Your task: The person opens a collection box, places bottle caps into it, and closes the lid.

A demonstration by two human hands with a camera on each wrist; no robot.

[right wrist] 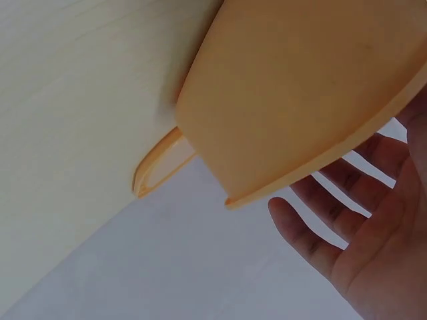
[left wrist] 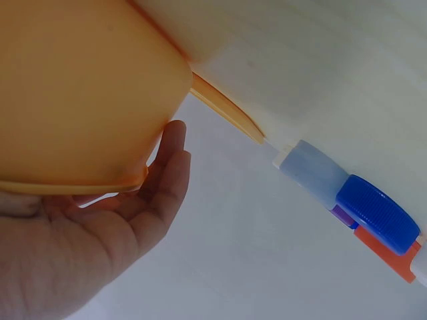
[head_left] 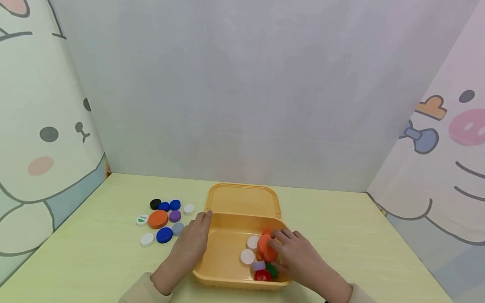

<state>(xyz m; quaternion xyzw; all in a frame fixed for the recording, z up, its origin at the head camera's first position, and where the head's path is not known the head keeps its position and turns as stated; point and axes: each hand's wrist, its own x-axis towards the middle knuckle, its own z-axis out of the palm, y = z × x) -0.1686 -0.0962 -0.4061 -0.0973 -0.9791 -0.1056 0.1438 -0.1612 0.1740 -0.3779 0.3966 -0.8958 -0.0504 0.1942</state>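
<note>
An orange plastic box stands on the table, its lid laid back behind it. At the box's left side, my left hand grips the rim, and in the left wrist view its fingers curl against the outer wall. My right hand reaches over the right rim, fingertips at the orange bottle caps inside. Around them lie white caps, a lilac cap, a green cap and a red cap. In the right wrist view, the box wall hides the fingertips partly.
Left of the box lie several loose caps: an orange cap, a blue cap, a black cap, a purple cap and others. A grey backdrop rises behind the table, with cartoon-printed cloth on both sides.
</note>
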